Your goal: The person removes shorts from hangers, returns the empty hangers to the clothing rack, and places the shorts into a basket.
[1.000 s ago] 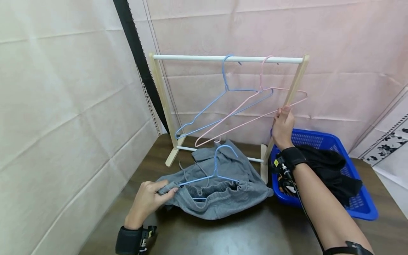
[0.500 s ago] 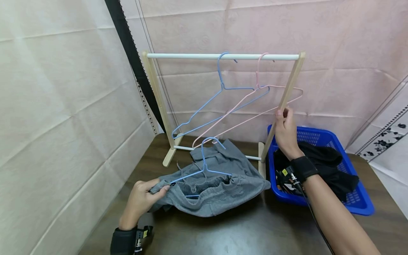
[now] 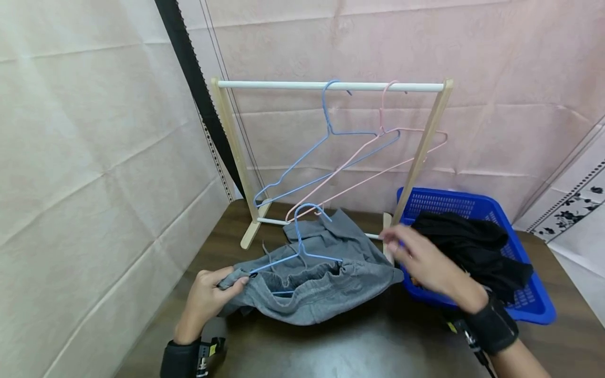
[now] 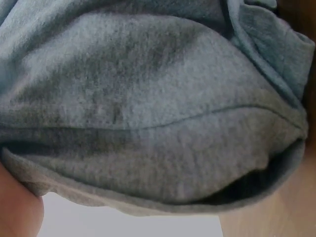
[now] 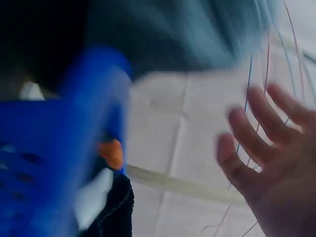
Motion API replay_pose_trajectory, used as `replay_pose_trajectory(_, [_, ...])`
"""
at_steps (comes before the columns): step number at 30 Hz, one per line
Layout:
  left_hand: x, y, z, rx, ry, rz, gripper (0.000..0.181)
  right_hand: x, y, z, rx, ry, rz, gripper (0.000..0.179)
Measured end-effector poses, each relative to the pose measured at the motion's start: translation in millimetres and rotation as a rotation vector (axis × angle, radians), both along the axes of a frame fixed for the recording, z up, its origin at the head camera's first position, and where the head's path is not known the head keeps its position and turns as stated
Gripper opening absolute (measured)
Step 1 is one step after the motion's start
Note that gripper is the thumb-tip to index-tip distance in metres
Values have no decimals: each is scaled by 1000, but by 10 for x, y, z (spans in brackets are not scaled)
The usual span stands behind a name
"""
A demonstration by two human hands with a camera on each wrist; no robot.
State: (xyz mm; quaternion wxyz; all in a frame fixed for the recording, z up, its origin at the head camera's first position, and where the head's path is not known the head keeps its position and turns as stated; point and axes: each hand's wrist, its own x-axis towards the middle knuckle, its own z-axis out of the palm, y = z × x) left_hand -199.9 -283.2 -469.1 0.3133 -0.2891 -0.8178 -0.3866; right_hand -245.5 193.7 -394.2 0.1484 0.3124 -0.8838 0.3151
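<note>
Grey drawstring shorts point(image 3: 326, 296) lie on the table with the waistband toward me. A blue hanger point(image 3: 300, 241) sits in the waist opening, its hook sticking up. My left hand point(image 3: 203, 299) pinches the left end of the waistband between thumb and fingers, around the hanger's end. The left wrist view is filled by the grey cloth point(image 4: 148, 94), and only a bit of skin shows at its lower left. My right hand point(image 3: 425, 262) is in the air near the shorts' right side, blurred, holding nothing. Its fingers spread apart in the right wrist view.
A wooden rack point(image 3: 426, 136) with a white top bar point(image 3: 274, 85) stands behind the shorts. Another blue hanger point(image 3: 302, 157) and a pink hanger point(image 3: 354, 152) hang from it. At the right, a blue basket point(image 3: 536, 294) holds black clothing point(image 3: 472, 247).
My right hand has let go of the rack's right post and come down toward the shorts. The left hand keeps its pinch on the waistband, which shifted slightly left in view.
</note>
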Motion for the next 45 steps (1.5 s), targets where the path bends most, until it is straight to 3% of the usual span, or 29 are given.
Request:
replay_pose_trajectory(2, [-5, 5, -8, 13, 12, -2, 40, 160, -46, -73, 126, 26, 49, 23])
replay_pose_trajectory(5, [-3, 4, -8, 23, 9, 4, 43, 291, -119, -180, 229, 128, 51, 27])
replay_pose_trajectory(10, [-2, 33, 6, 34, -7, -24, 41, 318, -208, -371, 254, 256, 57, 31])
replay_pose_trajectory(16, [-11, 124, -37, 4, -19, -80, 36, 338, -269, -528, 249, 328, 48, 44])
replay_pose_trajectory(19, [-14, 140, -34, -55, -7, -33, 32, 365, -292, -529, 240, 366, 34, 47])
replay_pose_trajectory(24, [27, 196, 82, -208, 88, 144, 21, 409, -341, -479, 199, 426, 19, 50])
replay_pose_trajectory(27, [54, 327, 173, -273, 156, 212, 9, 442, -371, -460, 172, 443, 7, 49])
replay_pose_trajectory(29, [63, 473, 233, -306, 185, 219, 20, 460, -389, -464, 162, 454, -4, 49])
replay_pose_trajectory(34, [77, 938, 365, -318, 240, 132, 29, 517, -436, -481, 154, 482, -13, 48])
replay_pose_trajectory(37, [62, 1164, 424, -294, 248, 100, 43, 539, -464, -485, 142, 481, -20, 48])
replay_pose_trajectory(45, [3, 1430, 488, -247, 195, 179, 55, 575, -465, -497, 150, 444, -35, 49])
